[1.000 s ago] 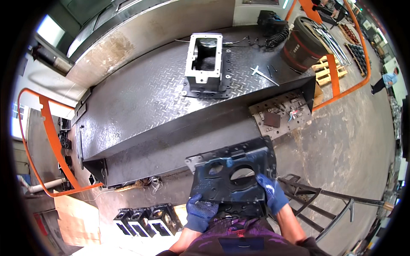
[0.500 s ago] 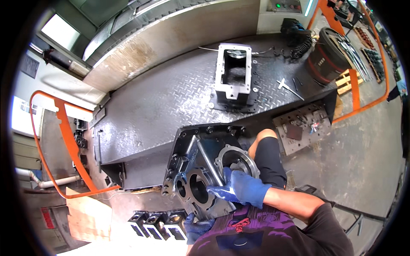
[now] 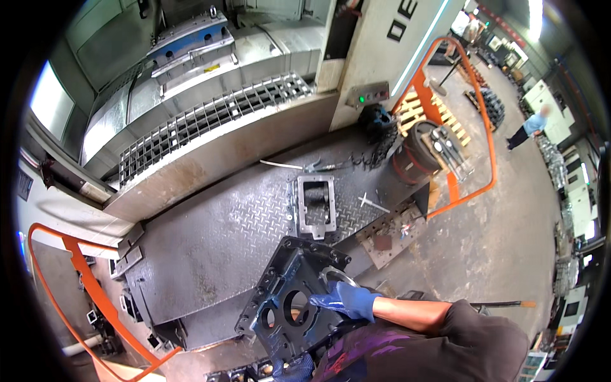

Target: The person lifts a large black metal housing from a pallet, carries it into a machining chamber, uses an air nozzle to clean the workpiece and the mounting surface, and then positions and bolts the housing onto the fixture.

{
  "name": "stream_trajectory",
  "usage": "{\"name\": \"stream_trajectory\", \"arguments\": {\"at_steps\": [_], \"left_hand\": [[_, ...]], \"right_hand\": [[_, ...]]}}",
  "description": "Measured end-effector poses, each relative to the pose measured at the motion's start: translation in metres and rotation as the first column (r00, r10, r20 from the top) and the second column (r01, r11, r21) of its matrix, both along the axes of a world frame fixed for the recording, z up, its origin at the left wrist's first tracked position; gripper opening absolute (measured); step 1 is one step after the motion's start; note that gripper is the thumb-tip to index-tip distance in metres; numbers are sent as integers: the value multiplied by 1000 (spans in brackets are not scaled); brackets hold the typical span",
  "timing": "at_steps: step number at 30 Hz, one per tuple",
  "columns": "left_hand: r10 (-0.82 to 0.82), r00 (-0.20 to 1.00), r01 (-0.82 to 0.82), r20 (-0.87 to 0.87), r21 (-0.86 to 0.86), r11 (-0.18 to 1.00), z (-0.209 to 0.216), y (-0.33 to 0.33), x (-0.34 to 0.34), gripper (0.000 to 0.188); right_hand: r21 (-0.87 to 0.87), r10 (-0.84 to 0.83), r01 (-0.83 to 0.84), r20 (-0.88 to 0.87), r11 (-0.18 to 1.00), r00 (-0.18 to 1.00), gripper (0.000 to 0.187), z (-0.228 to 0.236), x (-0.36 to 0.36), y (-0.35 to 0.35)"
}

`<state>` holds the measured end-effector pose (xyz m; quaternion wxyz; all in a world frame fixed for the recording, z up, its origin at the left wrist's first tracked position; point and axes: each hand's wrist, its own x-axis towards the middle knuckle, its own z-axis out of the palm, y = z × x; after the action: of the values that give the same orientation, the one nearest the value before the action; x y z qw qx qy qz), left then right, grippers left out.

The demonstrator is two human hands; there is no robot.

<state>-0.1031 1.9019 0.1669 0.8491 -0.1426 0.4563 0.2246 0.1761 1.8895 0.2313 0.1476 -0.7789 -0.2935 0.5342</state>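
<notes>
Casting (image 3: 315,283), dark blue-black and flanged, 2 round holes through its near-left part, in my hands at the near side of the tread-plate platform (image 3: 210,254). It lies tilted in view; its far corner overlaps the platform's near-right part. Contact there: cannot tell.

Right hand (image 3: 347,300), gloved blue: fingers narrow, together, holding the casting by the edge beside the larger hole. Left hand (image 3: 294,368), also gloved, is at the casting's near edge; most of its fingers are hidden, so I cannot tell whether they grip or only support.

Progress, my judgement: casting in hand, done; setting it down, not yet. A separate open-topped housing (image 3: 301,204) with a pale machined rim already stands on the platform, just far of the casting, opening up, no hand on it. A T-shaped tool (image 3: 373,203) lies to its right, untouched.

Writing: large dark lettering on the machine's pale column (image 3: 363,60), far right of the platform, cut off at the top; characters not copied. Control panel (image 3: 371,94) below carries 1 lit green light; any legend is too small. Casting: no marking I can make out.
</notes>
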Motion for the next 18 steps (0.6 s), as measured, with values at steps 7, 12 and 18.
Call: {"name": "stream_trajectory", "arguments": {"at_steps": [7, 12, 18], "left_hand": [[147, 969, -163, 198, 65, 984, 26, 118, -62, 64], [88, 990, -101, 114, 116, 988, 74, 175, -80, 74], [-50, 997, 56, -55, 114, 992, 73, 275, -59, 56]], "right_hand": [[-45, -90, 88, -36, 995, 995, 71, 90, -72, 119], [186, -310, 355, -230, 916, 922, 57, 103, -84, 144], [274, -307, 344, -169, 898, 936, 59, 100, -78, 205]]}}
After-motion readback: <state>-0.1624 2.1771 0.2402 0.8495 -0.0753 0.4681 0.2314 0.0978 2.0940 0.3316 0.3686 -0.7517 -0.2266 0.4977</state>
